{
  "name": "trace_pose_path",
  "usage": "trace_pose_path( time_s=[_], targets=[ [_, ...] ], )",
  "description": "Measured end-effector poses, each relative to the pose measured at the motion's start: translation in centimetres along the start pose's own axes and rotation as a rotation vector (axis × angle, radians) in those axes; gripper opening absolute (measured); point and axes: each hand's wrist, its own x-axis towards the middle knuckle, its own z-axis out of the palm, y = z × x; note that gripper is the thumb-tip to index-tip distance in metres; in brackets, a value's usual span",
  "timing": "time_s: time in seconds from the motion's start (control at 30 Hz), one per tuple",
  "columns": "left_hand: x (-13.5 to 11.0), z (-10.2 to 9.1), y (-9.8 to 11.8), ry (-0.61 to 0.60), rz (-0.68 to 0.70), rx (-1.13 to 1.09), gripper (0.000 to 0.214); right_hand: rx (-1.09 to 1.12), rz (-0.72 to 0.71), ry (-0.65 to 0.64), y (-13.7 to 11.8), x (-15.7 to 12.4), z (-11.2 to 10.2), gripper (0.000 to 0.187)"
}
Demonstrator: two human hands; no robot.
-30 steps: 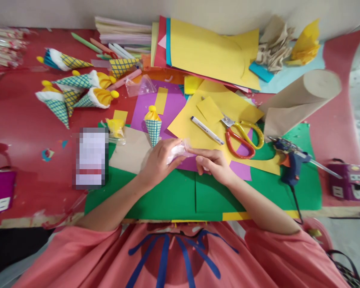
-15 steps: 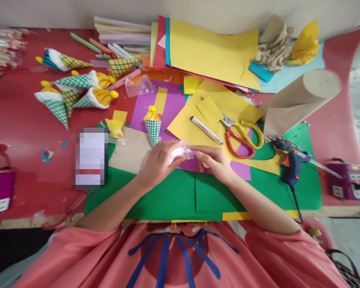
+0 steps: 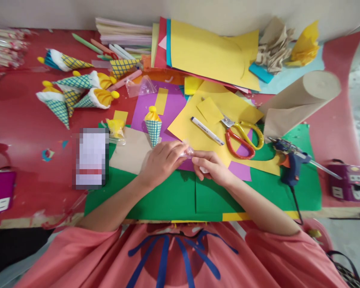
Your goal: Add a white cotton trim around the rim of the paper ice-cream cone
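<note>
My left hand (image 3: 163, 162) is closed around a small clear plastic bag (image 3: 187, 152), its fingers covering most of it. Close by on the right, my right hand (image 3: 213, 166) is pinched, with the index fingertip at the bag's open end. Under its fingers a small white lump (image 3: 203, 170) shows, partly hidden. Just beyond my left hand lies a paper cone (image 3: 153, 130) with a blue-green grid, topped by yellow clay and a yellow ball. Beneath both hands are a green sheet (image 3: 165, 200) and a purple sheet (image 3: 241, 171).
Scissors (image 3: 243, 144) and a marker (image 3: 207, 131) lie on yellow paper. A glue gun (image 3: 292, 164) with a cord rests at right, near a paper roll (image 3: 306, 100). Several finished cones (image 3: 78, 80), a bag of yellow clay (image 3: 115, 129) and a blurred phone-like rectangle (image 3: 91, 158) are left.
My left fingers have closed further over the bag, hiding the white stuff that showed in it. My right hand has turned slightly, and the white lump in it shows lower down.
</note>
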Motion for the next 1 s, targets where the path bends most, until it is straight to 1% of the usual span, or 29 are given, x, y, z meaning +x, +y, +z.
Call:
trace_pose_path(
  time_s=[0.07,0.13,0.2,0.23,0.27,0.3,0.37,0.43,0.53,0.6,0.67,0.7,0.73,0.77,0.8,0.83,0.87,0.9,0.93,1.0],
  targets=[
    [0.1,-0.1,0.1,-0.021,0.001,-0.033,0.044,-0.071,-0.024,0.018,0.1,0.1,0.2,0.051],
    [0.1,-0.2,0.2,-0.012,0.014,-0.121,0.048,-0.192,-0.131,0.121,0.2,0.2,0.4,0.047],
    [0.0,-0.3,0.3,0.040,-0.014,-0.263,0.051,-0.323,-0.275,0.241,0.2,0.2,0.5,0.043],
    [0.0,-0.3,0.3,0.065,-0.072,-0.350,0.052,-0.372,-0.333,0.276,0.1,0.2,0.5,0.042],
    [-0.1,-0.3,0.2,0.071,-0.160,-0.442,0.053,-0.405,-0.371,0.285,0.1,0.2,0.4,0.041],
    [-0.2,-0.2,0.1,0.050,-0.266,-0.534,0.053,-0.426,-0.390,0.279,0.0,0.2,0.3,0.041],
    [-0.4,-0.2,-0.3,-0.050,-0.460,-0.685,0.053,-0.449,-0.406,0.261,-0.2,0.1,-0.2,0.037],
    [-0.3,-0.3,-0.8,-0.126,-0.554,-0.747,0.047,-0.473,-0.403,0.247,-0.5,0.0,-0.7,0.034],
    [0.0,-0.9,-1.0,-0.112,-0.560,-0.727,0.039,-0.505,-0.393,0.224,-1.0,0.0,-1.3,0.032],
    [0.3,-1.3,-0.7,-0.097,-0.531,-0.707,0.037,-0.508,-0.385,0.215,-1.2,0.1,-1.5,0.033],
    [0.6,-1.6,-0.5,-0.068,-0.498,-0.688,0.035,-0.490,-0.372,0.239,-1.3,0.1,-1.4,0.035],
    [0.6,-1.7,-0.5,-0.023,-0.490,-0.668,0.034,-0.473,-0.363,0.261,-1.3,0.2,-1.4,0.036],
    [0.7,-1.7,-0.8,0.054,-0.488,-0.637,0.033,-0.445,-0.353,0.281,-1.2,0.2,-1.3,0.037],
    [0.8,-1.7,-1.2,0.158,-0.492,-0.594,0.033,-0.402,-0.338,0.298,-1.2,0.2,-1.4,0.039],
    [0.8,-1.7,-1.9,0.292,-0.504,-0.536,0.033,-0.350,-0.319,0.310,-1.1,0.2,-1.4,0.042],
    [0.9,-1.8,-2.8,0.452,-0.514,-0.471,0.034,-0.295,-0.293,0.321,-0.9,0.2,-1.5,0.044],
    [0.8,-1.8,-3.8,0.567,-0.522,-0.409,0.033,-0.242,-0.261,0.334,-0.8,0.3,-1.6,0.044],
    [0.8,-1.8,-5.0,0.641,-0.521,-0.371,0.032,-0.195,-0.233,0.361,-0.7,0.4,-1.8,0.045],
    [0.7,-1.8,-6.1,0.686,-0.506,-0.342,0.032,-0.154,-0.211,0.396,-0.6,0.5,-2.0,0.049],
    [0.5,-1.8,-8.0,0.674,-0.474,-0.324,0.037,-0.083,-0.208,0.460,-0.6,0.7,-2.4,0.058]
  ],
)
